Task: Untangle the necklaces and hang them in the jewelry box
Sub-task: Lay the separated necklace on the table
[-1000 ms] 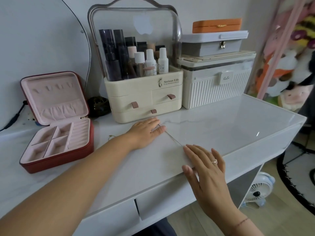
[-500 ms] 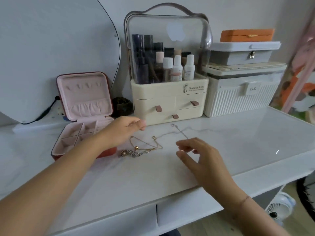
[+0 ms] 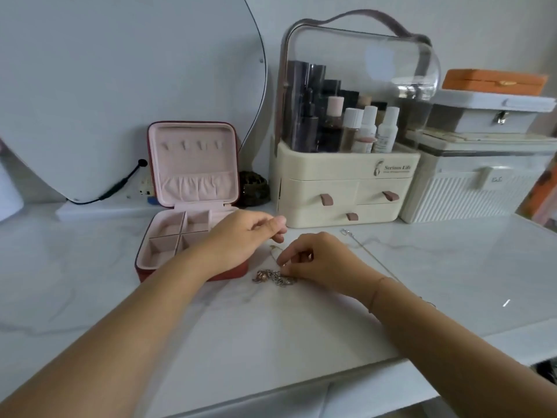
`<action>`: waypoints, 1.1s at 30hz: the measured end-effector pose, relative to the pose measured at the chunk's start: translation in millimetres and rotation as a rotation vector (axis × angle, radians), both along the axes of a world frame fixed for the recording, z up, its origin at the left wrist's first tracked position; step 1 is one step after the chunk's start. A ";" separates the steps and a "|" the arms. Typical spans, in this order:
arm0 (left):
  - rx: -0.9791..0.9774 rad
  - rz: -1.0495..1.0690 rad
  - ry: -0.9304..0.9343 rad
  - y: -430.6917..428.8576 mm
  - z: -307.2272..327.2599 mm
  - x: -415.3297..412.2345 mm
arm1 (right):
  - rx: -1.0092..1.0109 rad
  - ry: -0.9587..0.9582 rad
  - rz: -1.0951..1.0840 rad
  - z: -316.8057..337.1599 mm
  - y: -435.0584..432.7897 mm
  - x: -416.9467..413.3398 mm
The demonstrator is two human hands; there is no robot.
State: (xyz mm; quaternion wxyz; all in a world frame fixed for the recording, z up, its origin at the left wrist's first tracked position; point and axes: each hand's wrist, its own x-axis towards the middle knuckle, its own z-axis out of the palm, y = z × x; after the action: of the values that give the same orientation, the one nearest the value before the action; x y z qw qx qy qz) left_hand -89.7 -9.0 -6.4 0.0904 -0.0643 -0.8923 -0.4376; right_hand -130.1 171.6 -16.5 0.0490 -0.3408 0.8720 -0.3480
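Necklaces (image 3: 275, 279): lay bunched in one knot on the table (image 3: 271, 342), just in front of the open box (image 3: 193, 170) and just beside its base.

Right hand (image 3: 319, 260): rested at the knot's right edge, fingers curled down, tips pressed together and pinching a strand.

Left hand (image 3: 241, 239): hung just above and behind the knot, fingers curled, thumb tip close to forefinger. Pinching a fine strand or nothing, impossible to tell.

Chain (image 3: 361, 251): lay apart to the right, stretched nearly straight, one end near the organizer (image 3: 346, 188).

Hooks (image 3: 190, 144): showed nothing hung on them yet.

Looked like the loosening step, with hanging not yet begun. Called for gentleness: knot held flat against the table by one hand, a single loop teased outward by the other. Called for no tugging at both ends, which would likely have tightened such fine links. Was worth finding a clasp first and feeding it back through the loops. Was worth laying each freed strand well apart from the heap, beside the straight chain, before carrying it to the lid.
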 end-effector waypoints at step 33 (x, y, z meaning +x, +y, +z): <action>-0.069 0.232 -0.071 76.9 -12.6 -75.4 | -0.424 0.164 -0.563 -40.9 135.2 92.2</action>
State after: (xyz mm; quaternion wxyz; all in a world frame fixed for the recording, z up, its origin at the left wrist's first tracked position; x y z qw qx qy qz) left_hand -165.1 67.9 -19.0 0.1067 0.0517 -0.9108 -0.3955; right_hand -37.9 306.8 -57.4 -0.1906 -0.1165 0.8411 -0.4927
